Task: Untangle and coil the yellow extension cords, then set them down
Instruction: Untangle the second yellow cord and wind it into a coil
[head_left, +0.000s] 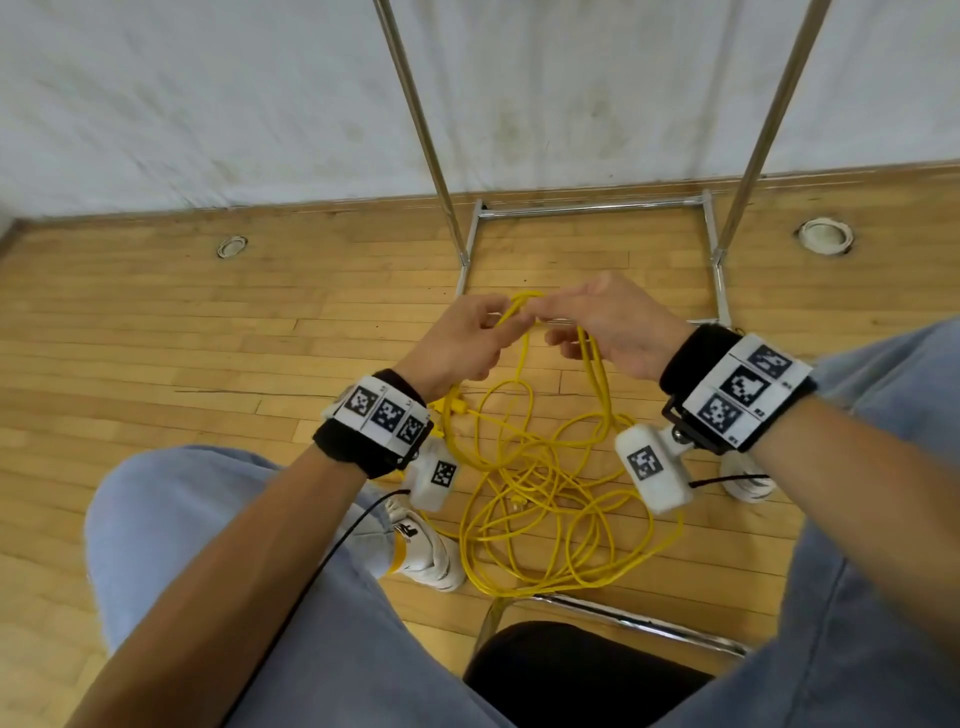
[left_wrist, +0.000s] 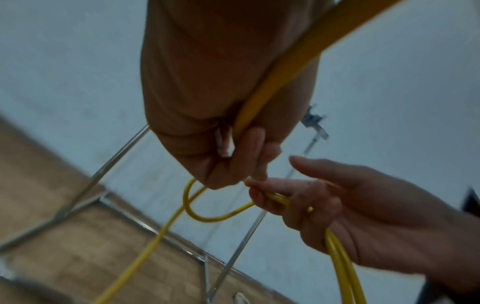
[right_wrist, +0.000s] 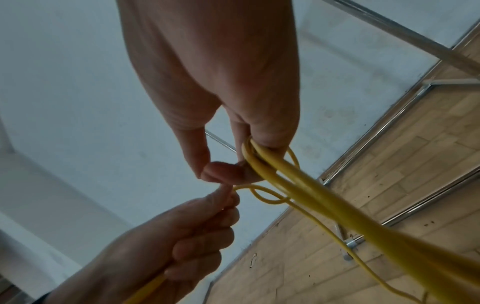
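Observation:
A tangle of yellow extension cord (head_left: 540, 499) lies on the wooden floor between my feet. Strands rise from it to both hands, held close together above it. My left hand (head_left: 467, 338) pinches one strand (left_wrist: 249, 111) between thumb and fingers, with a small loop (left_wrist: 205, 214) hanging just past the fingertips. My right hand (head_left: 597, 322) has its fingers curled round a bundle of several strands (right_wrist: 275, 170) that drop back toward the floor. A yellow plug (head_left: 452, 405) shows under my left wrist.
A chrome rack frame (head_left: 592, 210) stands on the floor just beyond the hands, its two poles (head_left: 415, 119) rising against the white wall. A black chair seat (head_left: 571, 670) with a chrome rail is under me. White shoes (head_left: 426, 551) flank the cord pile.

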